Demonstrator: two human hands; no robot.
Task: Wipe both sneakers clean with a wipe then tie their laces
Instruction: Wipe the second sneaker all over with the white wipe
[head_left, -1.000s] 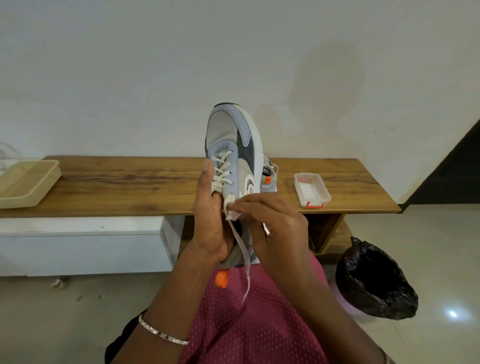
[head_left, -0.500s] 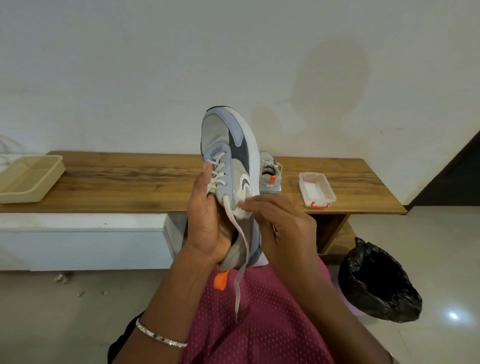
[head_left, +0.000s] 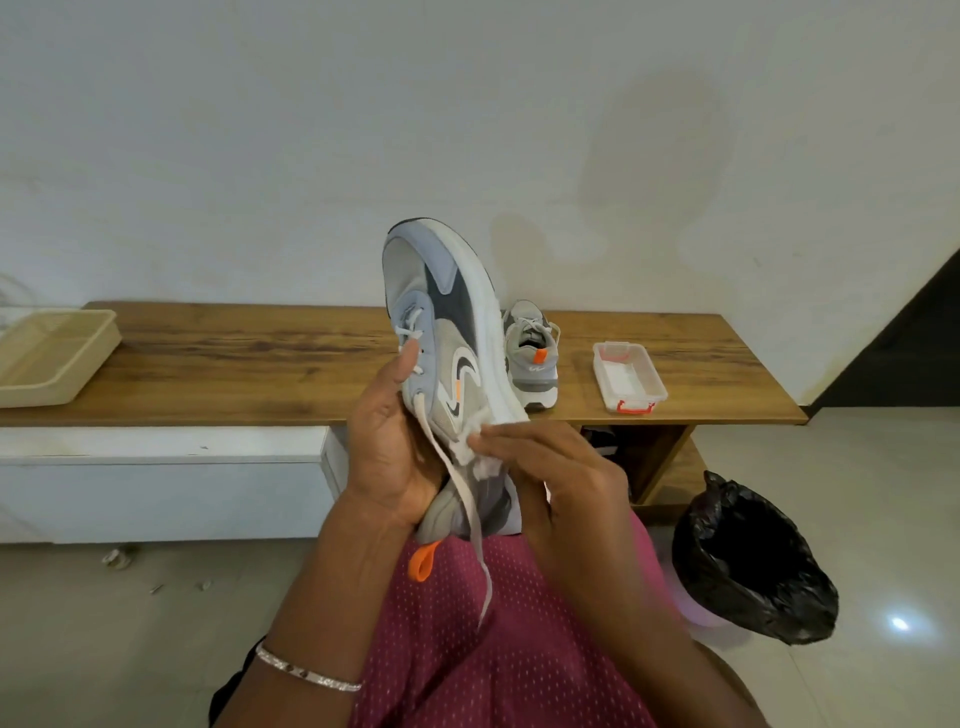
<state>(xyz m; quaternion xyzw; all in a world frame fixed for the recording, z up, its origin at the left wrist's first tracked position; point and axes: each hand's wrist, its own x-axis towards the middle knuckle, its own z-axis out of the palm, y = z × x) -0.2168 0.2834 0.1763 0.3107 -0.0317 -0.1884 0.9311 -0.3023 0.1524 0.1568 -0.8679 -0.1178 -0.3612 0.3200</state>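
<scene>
I hold a grey and blue sneaker (head_left: 447, 322) toe-up above my lap. My left hand (head_left: 389, 441) grips it from the left, thumb up along the laces. My right hand (head_left: 550, 467) pinches a crumpled white wipe (head_left: 475, 439) against the sneaker's side, below the logo. One loose lace (head_left: 467, 509) hangs down over my lap, beside the orange heel tab (head_left: 423, 561). The second sneaker (head_left: 532, 358) stands on the wooden bench (head_left: 260, 358), heel toward me, laces untied.
A clear plastic box (head_left: 628, 376) with an orange clasp sits on the bench right of the second sneaker. A beige tray (head_left: 49, 356) rests at the bench's left end. A bin lined with a black bag (head_left: 753, 561) stands on the floor to my right.
The sneaker has turned so its side with the logo faces me. My right hand with the wipe has shifted from the lace area to the sneaker's side.
</scene>
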